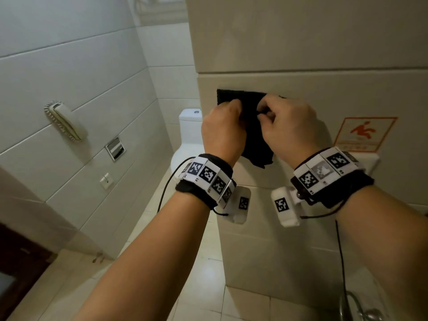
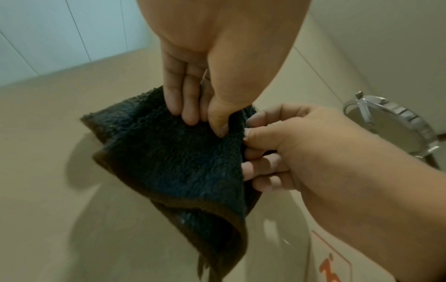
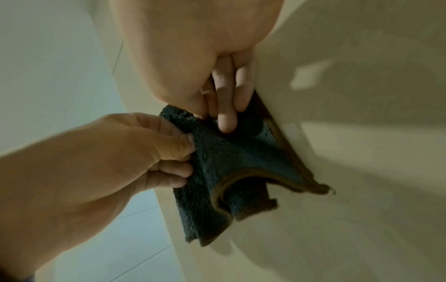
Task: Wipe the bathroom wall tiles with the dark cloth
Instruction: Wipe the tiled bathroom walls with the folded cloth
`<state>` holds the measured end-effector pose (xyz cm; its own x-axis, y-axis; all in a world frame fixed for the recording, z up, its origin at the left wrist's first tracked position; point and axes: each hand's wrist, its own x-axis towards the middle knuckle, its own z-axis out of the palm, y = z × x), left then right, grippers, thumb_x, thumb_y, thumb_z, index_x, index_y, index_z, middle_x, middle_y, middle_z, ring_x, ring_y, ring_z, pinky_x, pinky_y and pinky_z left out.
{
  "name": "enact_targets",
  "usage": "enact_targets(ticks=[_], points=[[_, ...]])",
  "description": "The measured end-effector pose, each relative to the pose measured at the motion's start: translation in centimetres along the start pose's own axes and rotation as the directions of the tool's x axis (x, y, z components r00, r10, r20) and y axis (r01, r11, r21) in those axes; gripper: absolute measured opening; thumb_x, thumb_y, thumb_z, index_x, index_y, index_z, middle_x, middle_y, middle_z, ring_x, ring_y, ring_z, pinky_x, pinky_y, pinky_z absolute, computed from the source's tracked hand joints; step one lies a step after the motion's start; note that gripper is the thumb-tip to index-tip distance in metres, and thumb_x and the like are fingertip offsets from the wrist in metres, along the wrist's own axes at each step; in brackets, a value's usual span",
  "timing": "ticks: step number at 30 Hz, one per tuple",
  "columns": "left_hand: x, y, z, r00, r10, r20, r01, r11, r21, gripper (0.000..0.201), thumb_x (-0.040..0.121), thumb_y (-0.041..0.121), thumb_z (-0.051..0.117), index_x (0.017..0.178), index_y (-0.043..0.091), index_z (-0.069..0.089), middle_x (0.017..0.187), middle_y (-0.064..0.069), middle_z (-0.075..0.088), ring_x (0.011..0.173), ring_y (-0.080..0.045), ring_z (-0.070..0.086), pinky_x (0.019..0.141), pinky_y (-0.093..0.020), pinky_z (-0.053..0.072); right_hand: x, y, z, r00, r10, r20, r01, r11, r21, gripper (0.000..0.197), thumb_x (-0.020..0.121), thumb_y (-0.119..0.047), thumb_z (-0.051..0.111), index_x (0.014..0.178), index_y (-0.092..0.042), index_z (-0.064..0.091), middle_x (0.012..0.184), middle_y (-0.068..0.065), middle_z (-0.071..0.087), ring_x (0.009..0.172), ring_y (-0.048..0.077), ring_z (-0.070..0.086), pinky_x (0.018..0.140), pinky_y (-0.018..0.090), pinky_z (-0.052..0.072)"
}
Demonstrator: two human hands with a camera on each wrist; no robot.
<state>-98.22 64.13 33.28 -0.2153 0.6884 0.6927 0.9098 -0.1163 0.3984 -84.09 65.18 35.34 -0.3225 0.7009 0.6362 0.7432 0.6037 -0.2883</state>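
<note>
Honestly this looks like the getting-ready part, not the wiping itself. Both hands are up at the beige wall tiles [image 1: 301, 42] with the dark cloth [image 1: 252, 144] bunched between them: the left hand [image 1: 222, 133] has its thumb and fingers curled into the cloth's left side, and the right hand [image 1: 291, 126] is pinching the right edge with bent fingers. From the wrist views the cloth is doubled over with a loose corner hanging down, and one edge seems to sit against the tile, so my guess is it's being folded or regripped. No wet streaks or clean patches I can make out, so can't say how much wall is done. Toilet [image 1: 187, 121] and an orange slip-warning sign [image 1: 363, 135] are close by.
</note>
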Motion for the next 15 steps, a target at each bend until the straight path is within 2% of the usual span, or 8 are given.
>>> enact_targets(ticks=[2, 4, 8, 15], points=[[0.9, 1.4, -0.2, 1.0, 0.017, 0.022, -0.017, 1.0, 0.014, 0.016, 0.082, 0.012, 0.058, 0.072, 0.017, 0.047, 0.069, 0.001, 0.049, 0.065, -0.024, 0.047, 0.057, -0.035, 0.036, 0.5, 1.0, -0.8, 0.998, 0.015, -0.067, -0.013, 1.0, 0.026, 0.016, 0.093, -0.028, 0.058, 0.108, -0.03, 0.064, 0.094, -0.005, 0.07, 0.089, 0.023, 0.064, 0.063, 0.028, 0.042], [1.6, 2.5, -0.2, 0.999, 0.045, 0.021, -0.045, 0.999, 0.008, 0.015, 0.082, 0.013, 0.057, 0.073, 0.018, 0.045, 0.069, 0.001, 0.05, 0.065, -0.026, 0.048, 0.056, -0.035, 0.035, 0.8, 1.9, -1.3, 0.989, 0.001, -0.147, 0.009, 0.998, 0.066, 0.015, 0.09, -0.027, 0.06, 0.105, -0.029, 0.064, 0.089, -0.004, 0.069, 0.083, 0.025, 0.065, 0.063, 0.034, 0.05], [1.9, 4.6, 0.6, 0.995, 0.093, -0.039, -0.094, 0.996, -0.007, 0.017, 0.079, 0.01, 0.054, 0.073, 0.018, 0.04, 0.066, -0.001, 0.046, 0.06, -0.025, 0.043, 0.053, -0.032, 0.025, 1.0, 3.6, -2.3, 0.965, -0.029, -0.261, 0.054, 0.994, 0.091, 0.014, 0.087, -0.019, 0.064, 0.1, -0.021, 0.067, 0.078, -0.003, 0.067, 0.075, 0.024, 0.064, 0.063, 0.035, 0.05], [0.7, 6.2, 2.2, 0.996, 0.086, -0.021, -0.085, 0.996, 0.025, 0.02, 0.081, 0.01, 0.057, 0.074, 0.016, 0.04, 0.068, 0.0, 0.045, 0.06, -0.025, 0.042, 0.053, -0.031, 0.024, -0.1, 6.2, -1.7, 0.959, -0.024, -0.281, 0.055, 0.993, 0.102, 0.008, 0.085, -0.013, 0.063, 0.092, -0.013, 0.064, 0.071, 0.0, 0.063, 0.068, 0.025, 0.06, 0.058, 0.038, 0.05]])
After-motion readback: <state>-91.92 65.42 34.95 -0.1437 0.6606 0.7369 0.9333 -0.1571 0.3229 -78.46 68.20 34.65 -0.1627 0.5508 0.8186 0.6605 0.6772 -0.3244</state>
